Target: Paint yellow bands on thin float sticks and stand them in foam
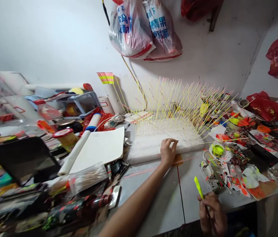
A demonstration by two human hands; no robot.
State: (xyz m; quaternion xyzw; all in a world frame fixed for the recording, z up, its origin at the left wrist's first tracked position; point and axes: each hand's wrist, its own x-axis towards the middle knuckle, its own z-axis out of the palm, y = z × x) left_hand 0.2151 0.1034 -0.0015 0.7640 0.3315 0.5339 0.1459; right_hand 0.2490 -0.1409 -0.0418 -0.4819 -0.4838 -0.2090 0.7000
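My left hand [168, 150] reaches to the front edge of a white foam block [141, 153]. Thumb and fingertips are pinched together on a thin stick [160, 128] that slants up and left over the block. Many slim yellow sticks with pinkish tips [185, 105] stand in the foam, leaning various ways. Nearer to me, at the lower right, my right hand [213, 214] is closed round the handle of a paintbrush [198, 187]. Bright fluorescent yellow paint coats its upturned tip, which is apart from the foam and the sticks.
An open pot of yellow paint [217, 150] stands among paint-stained scraps on the right. A white pad [99, 144], a bag of cotton swabs [90, 177] and a dark tablet-like panel [26, 159] crowd the left. Plastic bags [131, 29] hang on the wall.
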